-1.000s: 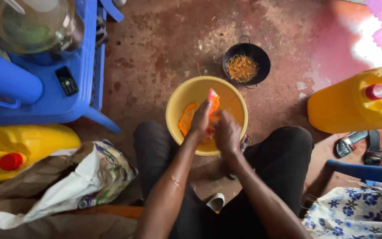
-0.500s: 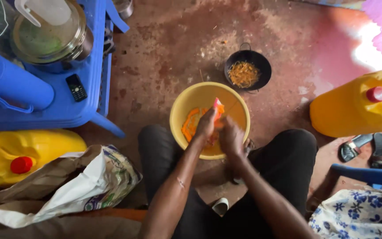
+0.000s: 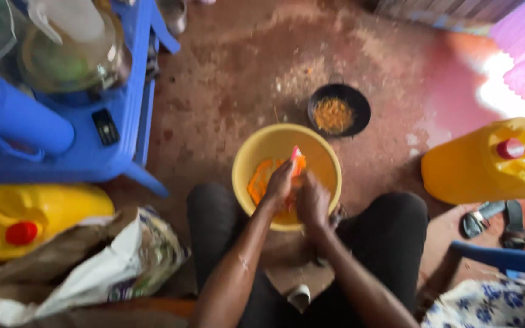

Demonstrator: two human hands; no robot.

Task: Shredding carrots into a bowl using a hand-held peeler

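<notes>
Left hand point(image 3: 281, 185) and right hand point(image 3: 313, 203) clench an orange carrot point(image 3: 298, 163) over the yellow bowl point(image 3: 323, 152); peeling appears underway; shavings point(image 3: 257, 182) lie below the grip; next, turning it likely.

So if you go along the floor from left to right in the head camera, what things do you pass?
Yellow jerrycan with a red cap → yellow bowl, with both hands over it → small black pan → second yellow jerrycan.

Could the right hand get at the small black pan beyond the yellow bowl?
Probably yes: the black pan sits just past the yellow bowl with bare floor around it, though the right hand is busy with the orange piece.
</notes>
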